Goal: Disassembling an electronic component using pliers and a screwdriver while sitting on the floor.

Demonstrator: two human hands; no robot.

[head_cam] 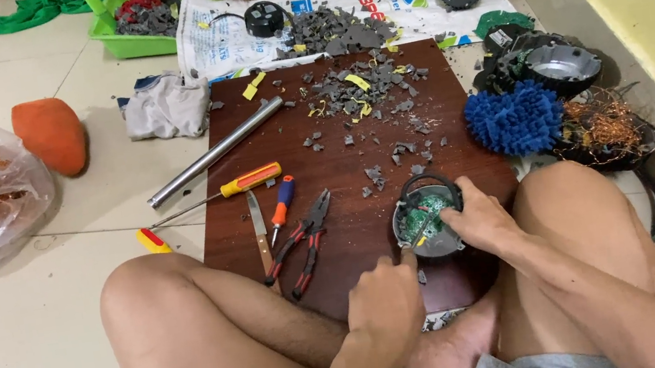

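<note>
— What do the hands have?
— Both are on a round grey casing [427, 226] with a green circuit board inside. The right hand [480, 219] clasps its right rim, fingers curled over the edge. The left hand [383, 307] is closed just below it, thumb tip touching the casing's lower left rim; what it grips, I cannot tell.
— Where does the casing sit?
— Near the front right corner of a dark red wooden board [351, 231], between the person's knees.
— And beside it?
— Red-handled pliers [302, 245] to its left, then a small blue-and-orange screwdriver [281, 209], a yellow-handled screwdriver [235, 186] and a steel tube [214, 152] toward the left edge. Grey plastic shards [357, 91] litter the far edge. A blue mop head [515, 119] lies off the right edge.
</note>
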